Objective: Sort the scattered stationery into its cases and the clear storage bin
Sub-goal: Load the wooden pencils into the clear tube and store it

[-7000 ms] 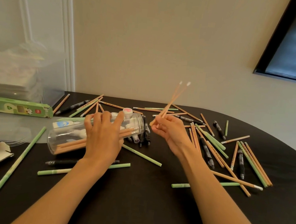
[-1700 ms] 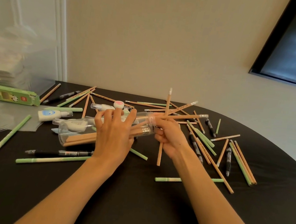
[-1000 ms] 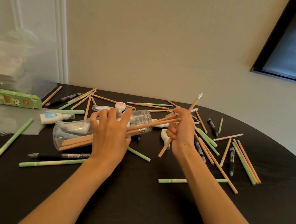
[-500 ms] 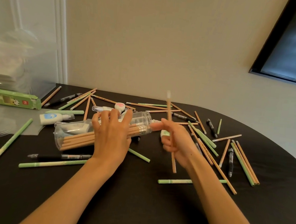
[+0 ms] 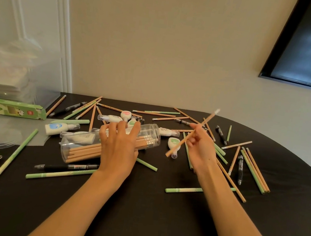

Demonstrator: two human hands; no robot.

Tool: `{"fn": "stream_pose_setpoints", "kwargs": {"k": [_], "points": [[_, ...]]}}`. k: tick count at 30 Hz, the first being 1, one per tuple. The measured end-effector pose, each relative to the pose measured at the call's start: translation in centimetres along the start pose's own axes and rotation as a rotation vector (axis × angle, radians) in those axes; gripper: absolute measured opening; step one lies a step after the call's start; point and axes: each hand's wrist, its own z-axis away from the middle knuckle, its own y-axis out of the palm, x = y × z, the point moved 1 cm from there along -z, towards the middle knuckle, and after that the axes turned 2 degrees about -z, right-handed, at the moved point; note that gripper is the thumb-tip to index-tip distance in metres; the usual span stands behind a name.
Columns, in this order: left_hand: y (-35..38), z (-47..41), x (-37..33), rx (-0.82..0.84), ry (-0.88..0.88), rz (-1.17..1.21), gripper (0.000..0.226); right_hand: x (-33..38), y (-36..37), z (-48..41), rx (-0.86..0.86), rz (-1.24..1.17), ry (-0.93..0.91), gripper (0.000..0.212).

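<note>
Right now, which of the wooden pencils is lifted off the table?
Only the wooden pencil pinched in the right hand, tilted with its eraser end up. The other loose ones lie flat on the black table or inside the clear jar.

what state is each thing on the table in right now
clear jar: on its side, mouth open, wooden pencils inside
left hand: resting on jar
right hand: pinching one wooden pencil, tilted, off table
green box: lying flat, end flap open
</note>
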Motion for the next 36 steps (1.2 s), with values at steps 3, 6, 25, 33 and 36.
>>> {"fn": "stream_pose_setpoints", "kwargs": {"k": [3, 6, 25, 33, 36], "points": [[-0.2, 0.0, -0.1, 0.009, -0.008, -0.012, 0.068, -0.1, 0.4, 0.0, -0.049, 0.007, -0.051, 0.022], [-0.2, -0.1, -0.3, 0.019, -0.006, -0.030, 0.069, -1.0, 1.2, 0.7, 0.080, 0.196, 0.032, 0.021], [0.1, -0.6, 0.2, 0.002, -0.025, -0.053, 0.068, -2.0, 2.9, 2.6, 0.324, 0.592, 0.073, 0.034], [0.1, -1.0, -1.2, 0.006, 0.017, -0.077, 0.069, -0.5, 1.6, 0.6, 0.108, 0.703, 0.091, 0.021], [0.0, -1.5, -2.7, -0.004, 0.051, -0.055, 0.067, 1.2, -1.6, -1.3, -0.145, 1.193, -0.172, 0.019]]}}
